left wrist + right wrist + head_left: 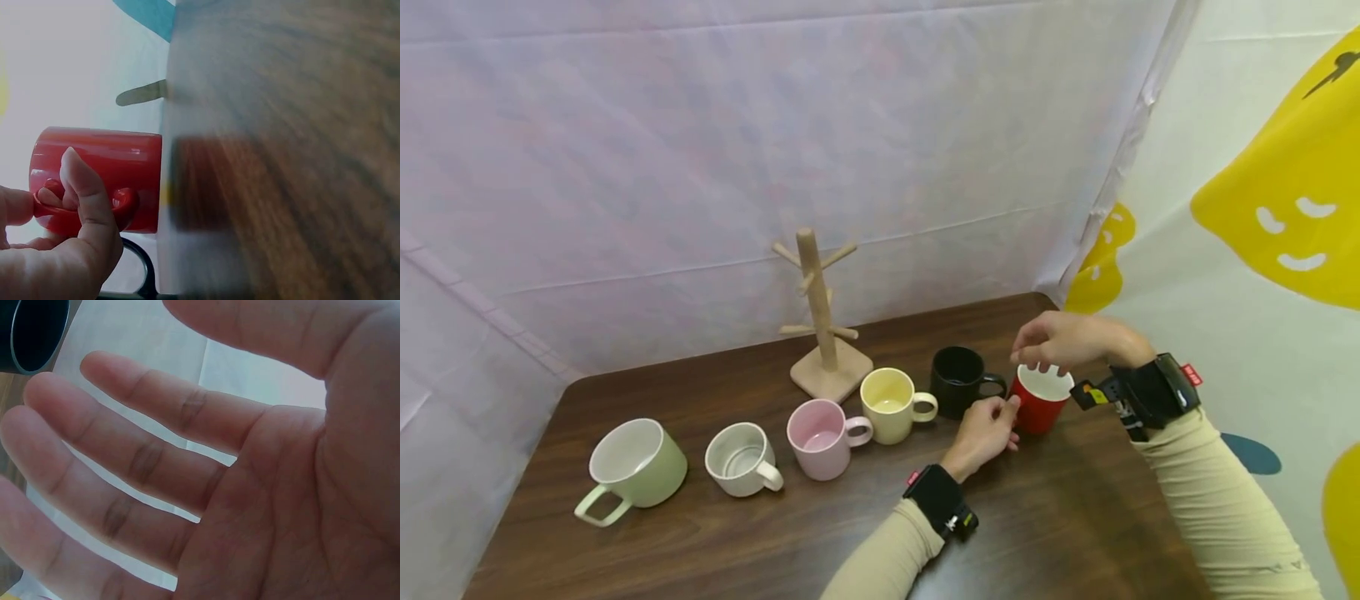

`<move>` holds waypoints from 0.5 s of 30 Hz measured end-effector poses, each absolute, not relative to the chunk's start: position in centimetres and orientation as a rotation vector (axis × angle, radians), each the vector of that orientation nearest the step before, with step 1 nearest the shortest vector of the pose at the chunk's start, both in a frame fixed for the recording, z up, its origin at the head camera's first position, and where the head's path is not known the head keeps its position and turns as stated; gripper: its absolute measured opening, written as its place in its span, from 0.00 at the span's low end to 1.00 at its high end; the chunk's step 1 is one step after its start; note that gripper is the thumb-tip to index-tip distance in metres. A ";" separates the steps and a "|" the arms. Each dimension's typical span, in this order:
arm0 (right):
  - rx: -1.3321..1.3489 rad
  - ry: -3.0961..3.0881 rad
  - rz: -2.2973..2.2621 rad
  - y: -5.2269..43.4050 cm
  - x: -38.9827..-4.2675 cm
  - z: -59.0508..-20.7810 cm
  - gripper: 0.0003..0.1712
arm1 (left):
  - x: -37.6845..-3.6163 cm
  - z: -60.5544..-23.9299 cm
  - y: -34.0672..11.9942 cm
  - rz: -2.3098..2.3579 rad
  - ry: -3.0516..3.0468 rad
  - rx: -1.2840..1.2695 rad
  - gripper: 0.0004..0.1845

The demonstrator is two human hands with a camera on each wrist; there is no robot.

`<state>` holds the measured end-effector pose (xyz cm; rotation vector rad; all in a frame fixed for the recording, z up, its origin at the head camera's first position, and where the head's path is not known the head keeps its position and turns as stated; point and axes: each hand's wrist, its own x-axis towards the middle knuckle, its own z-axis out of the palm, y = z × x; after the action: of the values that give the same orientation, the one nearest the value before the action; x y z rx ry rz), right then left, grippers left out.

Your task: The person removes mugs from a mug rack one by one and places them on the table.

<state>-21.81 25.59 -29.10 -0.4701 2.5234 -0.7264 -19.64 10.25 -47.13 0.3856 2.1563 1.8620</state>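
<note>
Red mug (1038, 404) handle pinched by left hand (983, 433).

The left hand (56, 250) pinches the handle of a red mug (119, 169), thumb laid across the handle's outer face and a fingertip showing through the loop. The mug's base meets the dark wooden table (294, 156), which looks blurred. Just below the gripping thumb curves the handle of a black mug (145, 270).
</note>
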 end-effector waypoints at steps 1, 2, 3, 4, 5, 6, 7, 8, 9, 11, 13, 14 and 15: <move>-0.466 2.523 -0.726 25.6 -21.8 -29.1 0.14 | -19.7 -47.2 10.3 1.860 2.167 0.392 0.22; -0.466 2.522 -0.723 25.6 -21.8 -29.2 0.14 | -19.7 -47.2 10.3 1.862 2.171 0.399 0.23; -0.469 2.523 -0.719 25.5 -21.8 -29.2 0.14 | -19.7 -47.3 10.4 1.872 2.169 0.397 0.22; -0.472 2.522 -0.718 25.5 -21.8 -29.2 0.14 | -19.7 -47.4 10.5 1.881 2.166 0.393 0.22; -0.473 2.520 -0.714 25.5 -21.8 -29.3 0.14 | -19.8 -47.5 10.6 1.893 2.158 0.389 0.22; -0.477 2.521 -0.711 25.5 -21.8 -29.3 0.14 | -19.8 -47.6 10.7 1.904 2.154 0.381 0.22; -0.478 2.520 -0.707 25.5 -21.8 -29.4 0.14 | -19.8 -47.7 10.7 1.919 2.145 0.371 0.22; -0.480 2.519 -0.705 25.4 -21.8 -29.4 0.14 | -19.9 -47.8 10.8 1.929 2.142 0.365 0.22; -0.482 2.519 -0.702 25.4 -21.7 -29.4 0.14 | -19.9 -47.9 10.9 1.940 2.137 0.350 0.22; -0.488 2.522 -0.693 25.3 -21.7 -29.5 0.14 | -19.9 -48.0 10.9 1.945 2.139 0.336 0.22; -0.494 2.526 -0.693 25.3 -21.6 -29.6 0.15 | -20.0 -48.1 11.0 1.946 2.142 0.327 0.22; -0.497 2.529 -0.692 25.2 -21.5 -29.6 0.15 | -20.0 -48.1 11.0 1.944 2.145 0.322 0.22; -0.500 2.533 -0.690 25.2 -21.5 -29.7 0.15 | -20.0 -48.1 11.0 1.946 2.145 0.313 0.23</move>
<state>-21.50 25.23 -29.66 -0.4996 2.5326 -0.6897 -19.95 11.00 -48.12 0.3126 2.1447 1.9463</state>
